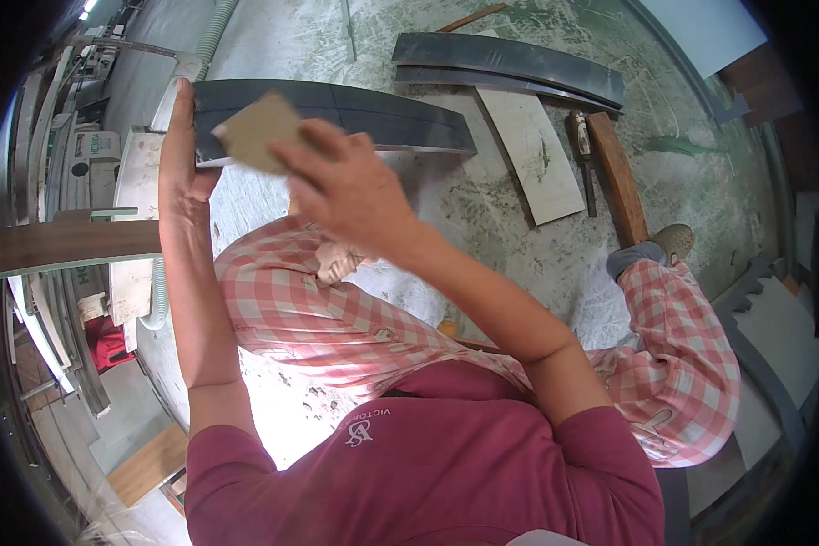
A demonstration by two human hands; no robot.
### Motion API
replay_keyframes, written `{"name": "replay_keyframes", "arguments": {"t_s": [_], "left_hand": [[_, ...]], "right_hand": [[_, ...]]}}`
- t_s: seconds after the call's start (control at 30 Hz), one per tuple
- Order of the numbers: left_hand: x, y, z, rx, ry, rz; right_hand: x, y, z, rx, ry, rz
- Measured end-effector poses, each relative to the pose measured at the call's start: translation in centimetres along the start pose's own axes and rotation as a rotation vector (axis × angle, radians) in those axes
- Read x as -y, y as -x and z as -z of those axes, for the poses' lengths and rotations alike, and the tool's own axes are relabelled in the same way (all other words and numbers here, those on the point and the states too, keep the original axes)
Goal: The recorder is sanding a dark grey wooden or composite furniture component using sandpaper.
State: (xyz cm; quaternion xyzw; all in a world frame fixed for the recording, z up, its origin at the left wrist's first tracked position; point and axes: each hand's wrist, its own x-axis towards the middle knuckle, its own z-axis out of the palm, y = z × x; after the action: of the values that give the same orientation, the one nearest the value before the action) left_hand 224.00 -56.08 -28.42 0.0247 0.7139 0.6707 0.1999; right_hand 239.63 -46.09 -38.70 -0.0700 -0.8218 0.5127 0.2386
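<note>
Board (387,114), left hand (183,150) gripping its end, lies beyond right hand (348,187) clutching perhaps sandpaper (259,132)

Bright floor (287,417), blurred fingers (308,164), dark vignetting

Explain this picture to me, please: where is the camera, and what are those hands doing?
There is no machine here, just a person's two bare hands. A wide fisheye camera on the head looks down, so straight edges bend toward the rim. The left hand is against one end of a dark board; the right hand holds a tan pad over its face. Whether it touches, I can't tell. On the floor lie more dark boards, a pale board, a tool and a wooden bar.
</note>
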Motion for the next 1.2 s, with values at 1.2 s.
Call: {"name": "replay_keyframes", "arguments": {"t_s": [1.2], "left_hand": [[-0.2, 1.1, -1.1, 0.068, -0.120, -0.031]], "right_hand": [[-12.2, 3.3, -1.9, -0.239, 0.084, -0.228]]}}
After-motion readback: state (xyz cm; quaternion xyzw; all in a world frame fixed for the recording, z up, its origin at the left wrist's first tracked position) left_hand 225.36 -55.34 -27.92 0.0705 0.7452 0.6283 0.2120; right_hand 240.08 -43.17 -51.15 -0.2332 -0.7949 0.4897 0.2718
